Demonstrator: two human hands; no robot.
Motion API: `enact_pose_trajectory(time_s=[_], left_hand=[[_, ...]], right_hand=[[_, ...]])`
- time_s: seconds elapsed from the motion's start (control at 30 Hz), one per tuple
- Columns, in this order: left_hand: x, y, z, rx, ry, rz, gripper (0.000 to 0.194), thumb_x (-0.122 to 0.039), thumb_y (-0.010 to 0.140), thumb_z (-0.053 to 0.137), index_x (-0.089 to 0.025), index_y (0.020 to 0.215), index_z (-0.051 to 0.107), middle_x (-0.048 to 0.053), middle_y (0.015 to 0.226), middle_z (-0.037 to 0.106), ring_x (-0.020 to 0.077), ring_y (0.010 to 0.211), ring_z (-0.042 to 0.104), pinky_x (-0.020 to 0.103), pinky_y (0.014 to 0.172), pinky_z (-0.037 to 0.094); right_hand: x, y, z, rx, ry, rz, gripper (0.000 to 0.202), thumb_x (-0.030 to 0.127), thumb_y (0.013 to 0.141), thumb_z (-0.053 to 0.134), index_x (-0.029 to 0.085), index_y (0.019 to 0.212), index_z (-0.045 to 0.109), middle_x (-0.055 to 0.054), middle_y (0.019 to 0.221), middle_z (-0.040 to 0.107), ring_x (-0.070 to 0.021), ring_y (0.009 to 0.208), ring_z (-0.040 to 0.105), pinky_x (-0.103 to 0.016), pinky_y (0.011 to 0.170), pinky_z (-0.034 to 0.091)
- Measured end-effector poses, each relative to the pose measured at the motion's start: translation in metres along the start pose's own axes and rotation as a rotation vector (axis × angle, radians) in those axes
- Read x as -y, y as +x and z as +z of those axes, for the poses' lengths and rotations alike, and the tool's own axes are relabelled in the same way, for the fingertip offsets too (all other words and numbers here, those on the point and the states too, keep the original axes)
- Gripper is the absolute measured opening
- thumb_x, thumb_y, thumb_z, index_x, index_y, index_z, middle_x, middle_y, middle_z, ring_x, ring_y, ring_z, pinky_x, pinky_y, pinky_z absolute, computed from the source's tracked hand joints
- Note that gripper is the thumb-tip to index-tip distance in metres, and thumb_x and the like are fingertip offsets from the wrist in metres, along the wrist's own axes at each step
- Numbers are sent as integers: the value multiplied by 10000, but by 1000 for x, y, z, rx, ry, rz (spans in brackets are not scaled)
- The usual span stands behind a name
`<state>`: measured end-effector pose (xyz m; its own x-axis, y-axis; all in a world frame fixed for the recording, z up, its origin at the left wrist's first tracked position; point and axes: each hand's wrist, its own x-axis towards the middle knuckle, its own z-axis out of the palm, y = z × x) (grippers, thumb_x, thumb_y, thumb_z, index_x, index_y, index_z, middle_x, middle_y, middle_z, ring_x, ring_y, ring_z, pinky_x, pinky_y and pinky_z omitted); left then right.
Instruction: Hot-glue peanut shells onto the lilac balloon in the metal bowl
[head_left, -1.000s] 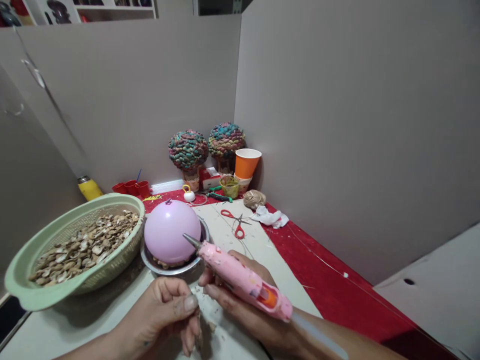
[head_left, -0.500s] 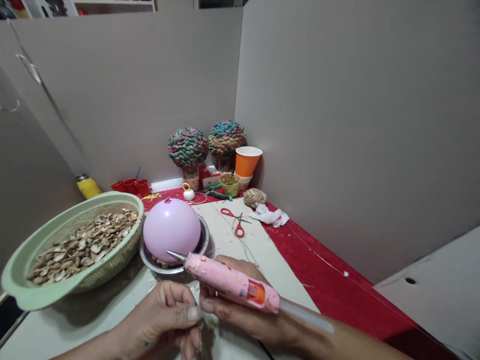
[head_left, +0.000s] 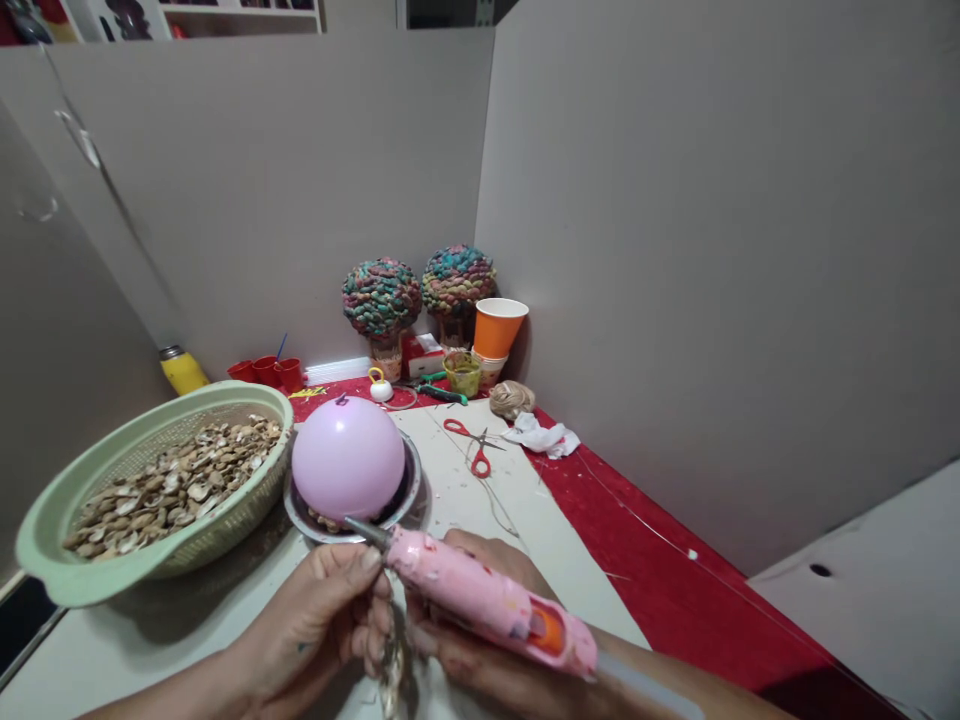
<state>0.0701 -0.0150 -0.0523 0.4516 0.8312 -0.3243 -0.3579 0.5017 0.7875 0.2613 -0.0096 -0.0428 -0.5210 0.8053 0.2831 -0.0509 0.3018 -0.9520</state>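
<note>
My right hand (head_left: pixel 487 640) is wrapped round a pink hot glue gun (head_left: pixel 465 585), its metal nozzle pointing left and a clear glue stick jutting from its back end. Beside the nozzle my left hand (head_left: pixel 322 620) is closed, thumb against the fingers; what they pinch is hidden. Below its fingertips hangs a rough, pale brown crusted strip (head_left: pixel 394 665), whose kind I cannot make out. Just beyond the nozzle a lilac balloon (head_left: pixel 349 460) rests in a metal bowl (head_left: pixel 414 487), with some nut shells around its underside.
At left stands a green colander (head_left: pixel 45 555) holding nut shells (head_left: pixel 172 490). Red-handled scissors (head_left: pixel 477 447), a twine ball (head_left: pixel 512 400) and crumpled tissue (head_left: pixel 544 435) lie right of the bowl. Behind are two colourful shell-covered trees (head_left: pixel 382 300), an orange cup (head_left: pixel 499 328) and grey panels (head_left: pixel 300 180).
My left hand has risen toward the glue gun's nozzle. The gun has shifted slightly right and down, and the crusted strip shows more clearly. The view has tilted a little.
</note>
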Motion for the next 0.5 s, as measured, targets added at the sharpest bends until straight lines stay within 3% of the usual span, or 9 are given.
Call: enact_pose_trajectory(time_s=[0.13,0.5], left_hand=[[1,0,-2,-16,1,-25,396,-460,680,837,-112,630,653,24,493,653,75,371,551,161,405,430],[4,2,-1,-25,56,-31,412,-469,664,844,-114,613,641,36,498,662,82,372,558,165,397,443]], right_hand=[[-2,3,-3,-162,-64,46,146,314,810,708,213,826,604,-1,776,639,-142,635,567,-256,566,462],[-11,8,1,-193,-155,-29,136,322,822,702,219,847,617,1,779,638,-158,658,595,-285,608,471]])
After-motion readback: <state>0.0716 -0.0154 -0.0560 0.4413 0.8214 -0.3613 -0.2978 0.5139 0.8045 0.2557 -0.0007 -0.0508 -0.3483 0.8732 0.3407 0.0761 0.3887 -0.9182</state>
